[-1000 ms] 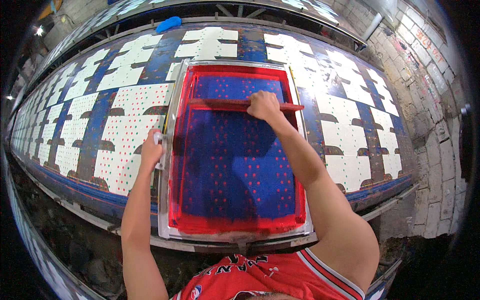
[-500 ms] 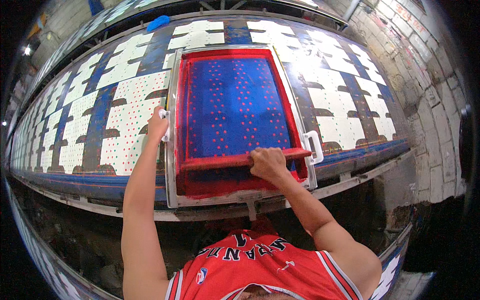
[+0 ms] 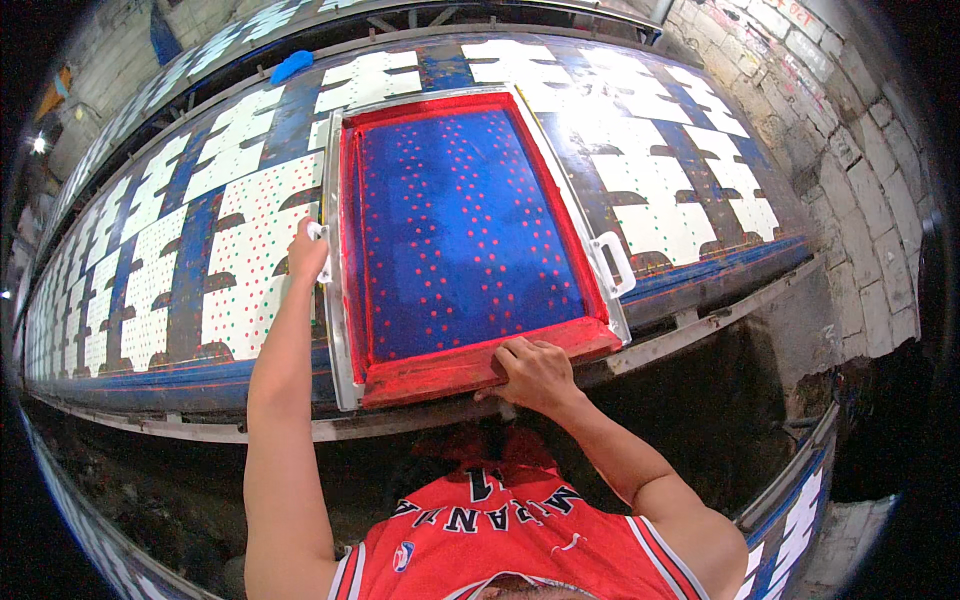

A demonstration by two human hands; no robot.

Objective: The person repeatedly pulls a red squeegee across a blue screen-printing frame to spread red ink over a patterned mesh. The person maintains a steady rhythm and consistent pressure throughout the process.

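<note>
A screen-printing frame [image 3: 334, 270] with red-stained inner borders lies on the long table; its blue mesh [image 3: 465, 240] carries rows of small red dots. My left hand [image 3: 306, 252] is closed around the white handle on the frame's left side. Across the near end of the frame lies a wide, red-coated squeegee [image 3: 430, 385]. My right hand [image 3: 535, 375] grips it right of its middle, fingers over the top and thumb at the near side. A second white handle [image 3: 615, 265] on the frame's right side is untouched.
White cut fabric pieces [image 3: 660, 215] lie in rows on the dark blue table [image 3: 200, 385]; those at left bear red and green dots. A blue cloth-like bundle [image 3: 292, 66] rests at the far edge. A block wall [image 3: 850, 180] rises at right.
My right hand has drawn the squeegee toward me to the near end of the frame, and it now lies tilted flatter. My left hand keeps its hold on the handle.
</note>
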